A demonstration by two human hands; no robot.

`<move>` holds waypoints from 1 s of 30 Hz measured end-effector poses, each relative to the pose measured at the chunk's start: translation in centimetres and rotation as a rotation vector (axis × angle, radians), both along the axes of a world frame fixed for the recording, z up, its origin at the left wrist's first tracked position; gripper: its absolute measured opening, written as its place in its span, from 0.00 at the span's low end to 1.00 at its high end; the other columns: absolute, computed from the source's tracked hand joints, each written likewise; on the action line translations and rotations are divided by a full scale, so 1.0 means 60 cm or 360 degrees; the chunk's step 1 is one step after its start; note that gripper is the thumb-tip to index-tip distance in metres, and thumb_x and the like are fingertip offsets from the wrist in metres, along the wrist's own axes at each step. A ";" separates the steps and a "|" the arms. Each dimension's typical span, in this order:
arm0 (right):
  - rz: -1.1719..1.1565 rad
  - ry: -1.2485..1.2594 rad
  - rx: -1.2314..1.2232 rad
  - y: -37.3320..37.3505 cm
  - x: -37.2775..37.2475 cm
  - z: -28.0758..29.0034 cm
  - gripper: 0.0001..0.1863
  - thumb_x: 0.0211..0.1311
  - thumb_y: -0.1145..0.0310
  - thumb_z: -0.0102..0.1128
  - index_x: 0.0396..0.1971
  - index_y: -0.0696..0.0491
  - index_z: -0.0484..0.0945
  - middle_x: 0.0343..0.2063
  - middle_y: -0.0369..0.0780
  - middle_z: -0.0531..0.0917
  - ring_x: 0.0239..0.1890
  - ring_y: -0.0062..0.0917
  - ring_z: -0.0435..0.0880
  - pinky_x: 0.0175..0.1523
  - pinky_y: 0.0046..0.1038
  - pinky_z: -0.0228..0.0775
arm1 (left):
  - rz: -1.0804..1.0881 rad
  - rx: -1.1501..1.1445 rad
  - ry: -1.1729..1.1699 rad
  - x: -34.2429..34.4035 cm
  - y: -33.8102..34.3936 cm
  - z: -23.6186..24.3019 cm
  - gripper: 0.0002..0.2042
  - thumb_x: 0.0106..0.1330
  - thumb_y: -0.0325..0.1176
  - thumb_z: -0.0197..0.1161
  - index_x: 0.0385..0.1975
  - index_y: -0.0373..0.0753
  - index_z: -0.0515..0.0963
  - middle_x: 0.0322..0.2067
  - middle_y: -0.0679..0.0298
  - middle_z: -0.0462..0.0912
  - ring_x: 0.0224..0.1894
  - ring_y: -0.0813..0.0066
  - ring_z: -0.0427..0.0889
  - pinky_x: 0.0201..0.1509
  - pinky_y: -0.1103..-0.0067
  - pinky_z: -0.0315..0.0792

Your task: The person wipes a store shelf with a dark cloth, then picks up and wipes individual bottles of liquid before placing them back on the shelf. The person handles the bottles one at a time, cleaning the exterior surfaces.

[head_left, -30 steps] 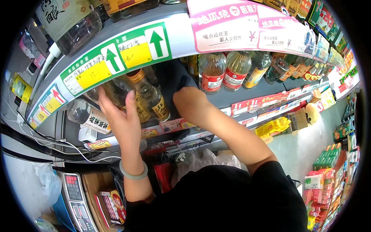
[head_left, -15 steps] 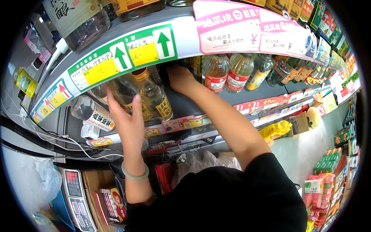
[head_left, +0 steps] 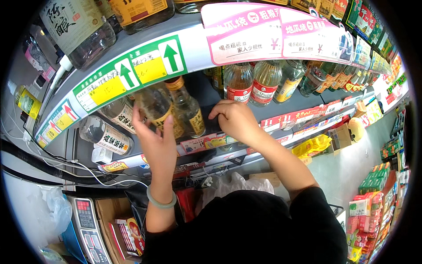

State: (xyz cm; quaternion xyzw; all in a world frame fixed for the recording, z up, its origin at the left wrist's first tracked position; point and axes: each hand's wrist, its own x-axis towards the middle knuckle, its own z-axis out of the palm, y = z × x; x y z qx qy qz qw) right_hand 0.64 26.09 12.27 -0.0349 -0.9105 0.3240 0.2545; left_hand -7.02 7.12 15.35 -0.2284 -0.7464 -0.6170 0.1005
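On the lower shelf, my left hand (head_left: 154,138) has its thumb and fingers around a clear glass bottle (head_left: 154,103) with a yellow label. A second, smaller clear bottle (head_left: 187,110) with an orange cap and yellow label stands against its right side. My right hand (head_left: 237,121) hovers by the shelf's front edge, loosely curled with the index finger pointing left and nothing visible in it. Just beyond it stands a clear bottle (head_left: 238,81) with a red and white label. Left of my left hand, a white-labelled bottle (head_left: 107,135) leans tilted.
A curved upper shelf edge with green and yellow price tags (head_left: 127,72) overhangs the bottles. More bottles (head_left: 266,83) line the shelf to the right. White cables (head_left: 94,169) hang at the left. Below are a scale (head_left: 85,215), a carton (head_left: 110,209) and a plastic bag (head_left: 237,185).
My right hand has come out from deep in the shelf to its front edge. My left hand, the yellow-labelled bottles and the view have shifted slightly.
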 end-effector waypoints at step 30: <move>-0.0027 0.0209 -0.3180 0.091 0.288 -0.104 0.22 0.65 0.62 0.45 0.51 0.62 0.71 0.49 0.48 0.79 0.50 0.35 0.80 0.56 0.39 0.73 | -0.0176 0.0151 0.0371 -0.036 0.160 -0.071 0.29 0.70 0.35 0.54 0.63 0.26 0.52 0.59 0.42 0.58 0.60 0.50 0.64 0.63 0.65 0.62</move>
